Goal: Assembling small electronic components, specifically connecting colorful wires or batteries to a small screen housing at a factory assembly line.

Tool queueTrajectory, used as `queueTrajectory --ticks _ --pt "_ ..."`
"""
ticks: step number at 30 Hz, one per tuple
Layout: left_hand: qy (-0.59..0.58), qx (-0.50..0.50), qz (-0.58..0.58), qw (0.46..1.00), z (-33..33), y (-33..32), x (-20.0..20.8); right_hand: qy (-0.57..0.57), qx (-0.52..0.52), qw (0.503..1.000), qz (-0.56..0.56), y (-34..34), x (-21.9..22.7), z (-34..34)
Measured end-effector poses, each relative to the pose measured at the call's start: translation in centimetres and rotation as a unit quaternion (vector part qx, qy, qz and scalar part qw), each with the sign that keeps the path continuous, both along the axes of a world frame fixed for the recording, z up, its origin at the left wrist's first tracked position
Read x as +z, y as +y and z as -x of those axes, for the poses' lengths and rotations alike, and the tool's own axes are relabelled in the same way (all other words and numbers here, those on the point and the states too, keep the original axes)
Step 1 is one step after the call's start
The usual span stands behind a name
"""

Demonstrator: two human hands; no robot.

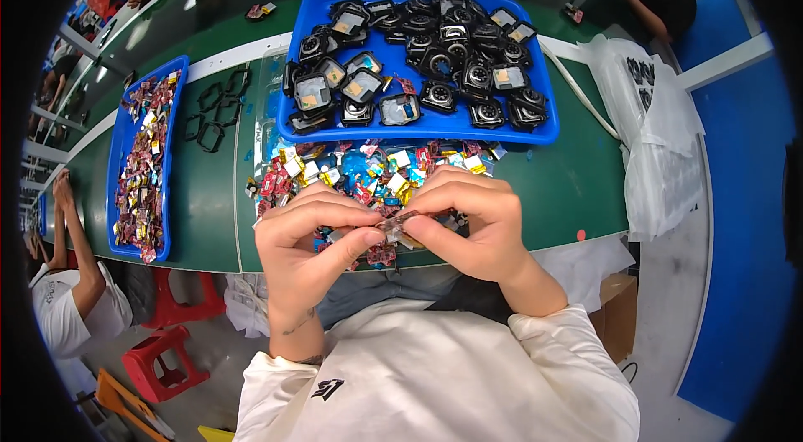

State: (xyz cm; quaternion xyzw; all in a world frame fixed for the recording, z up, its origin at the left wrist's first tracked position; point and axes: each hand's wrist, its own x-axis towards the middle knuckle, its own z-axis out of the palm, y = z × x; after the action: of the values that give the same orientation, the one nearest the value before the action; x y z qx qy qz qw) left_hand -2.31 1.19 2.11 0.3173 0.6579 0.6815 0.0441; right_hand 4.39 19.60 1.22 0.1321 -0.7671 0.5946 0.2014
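My left hand [311, 243] and my right hand [470, 220] meet over the near edge of the green bench. Between their fingertips they pinch a small dark reddish part [396, 222], mostly covered by my fingers, so its exact kind cannot be made out. Under and beyond my hands spreads a pile of small electronic parts [288, 178] in red, yellow, white and blue. Just past that pile stands a blue tray [548, 137] heaped with black smartwatch cases [438, 97]. Some cases lie with a round sensor back up, others show an open inside.
Left of me is a long blue tray [116, 183] of small colourful parts, with black frames [211, 137] beside it. A plastic-wrapped stack [661, 149] overhangs the bench's right end. Co-workers sit around. Red stools [165, 364] and a cardboard box [616, 316] stand on the floor.
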Motion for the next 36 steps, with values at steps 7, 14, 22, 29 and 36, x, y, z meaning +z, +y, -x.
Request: queueTrajectory --ticks 7,14,22,29,36 --pt "0.016 0.058 -0.004 0.998 -1.3 -0.3 -0.7 -0.017 -0.024 0.996 0.089 -0.6 -0.9 -0.1" --pt "-0.009 0.036 0.059 0.998 -1.5 -1.0 -1.0 -0.077 0.027 0.997 0.013 -1.0 0.0 -0.5" --pt "-0.102 0.025 0.001 0.994 -2.6 -1.1 -1.0 -0.017 0.011 0.998 0.064 -0.4 -1.6 -0.2" --pt "-0.044 -0.006 0.063 0.997 -2.3 -0.3 -0.8 -0.060 0.058 0.973 0.216 -0.9 -1.5 -0.7" --pt "-0.027 -0.037 0.015 0.999 -2.2 -0.2 -0.8 -0.209 0.187 0.891 0.356 -0.3 -0.9 -1.2"
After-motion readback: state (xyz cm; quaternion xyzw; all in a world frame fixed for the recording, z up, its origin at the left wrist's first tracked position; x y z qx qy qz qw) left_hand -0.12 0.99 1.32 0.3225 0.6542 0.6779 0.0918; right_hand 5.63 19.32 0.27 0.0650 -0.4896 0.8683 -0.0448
